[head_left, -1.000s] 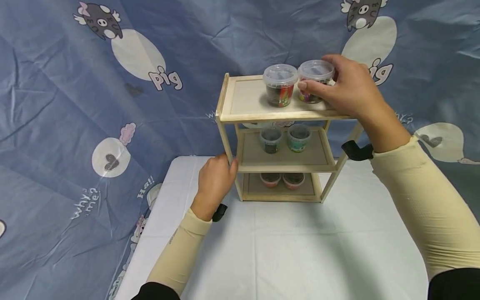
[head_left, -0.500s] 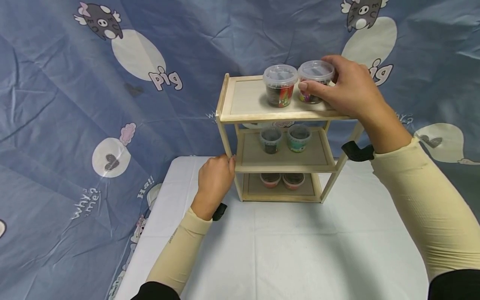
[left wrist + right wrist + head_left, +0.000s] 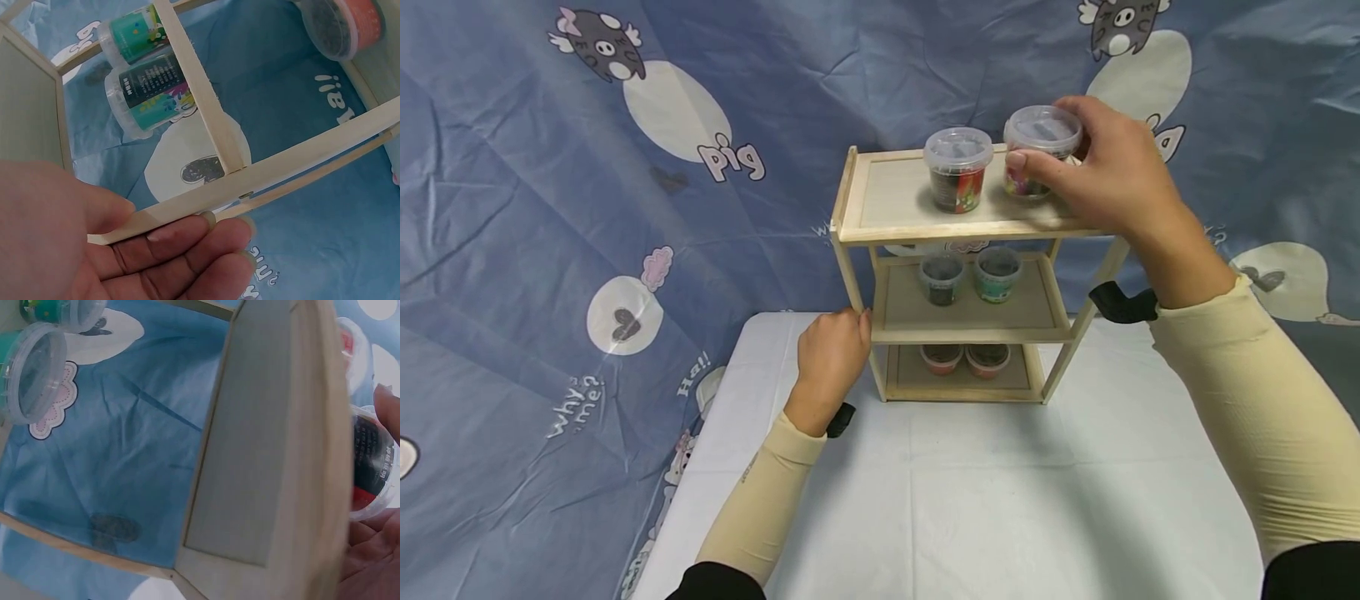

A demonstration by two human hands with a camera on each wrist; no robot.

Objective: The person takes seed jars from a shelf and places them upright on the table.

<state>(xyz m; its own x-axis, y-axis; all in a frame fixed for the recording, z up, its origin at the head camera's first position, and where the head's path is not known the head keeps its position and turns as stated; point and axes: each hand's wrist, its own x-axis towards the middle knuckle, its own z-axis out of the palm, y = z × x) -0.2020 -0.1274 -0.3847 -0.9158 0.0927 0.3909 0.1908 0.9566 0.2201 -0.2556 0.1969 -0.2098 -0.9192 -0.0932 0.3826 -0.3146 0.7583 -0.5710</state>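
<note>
From my remote station I register the following, by descending size. The blue pig-print cloth (image 3: pixel 820 50) forms the background and the white counter (image 3: pixel 1000 492) the base; neither shows any change. The three-tier wooden rack (image 3: pixel 887 196) stands upright on the counter and holds its position.

The left hand (image 3: pixel 831 350) grips the rack's left front upright (image 3: pixel 847 275): in the left wrist view, thumb and fingers lie on opposite sides of the wood. I read this as bracing against tipping.

The right hand (image 3: pixel 1108 167) has shifted up and to the right compared with half a second ago. Its fingers pinch the right-hand lidded tub (image 3: pixel 1041 132), thumb on the near side, the others around the far side.

That tub has moved with the hand. It is at the top tier's right part, and a gap now separates it from the left-hand lidded tub (image 3: pixel 957 171), which stays put. It appears raised; I cannot tell whether its base is fully off the board. I judge that handling of this tub is under way.

Two green-labelled tubs (image 3: pixel 997 279) on the middle tier and two pinkish tubs (image 3: pixel 987 362) on the bottom tier remain unmoved.
</note>
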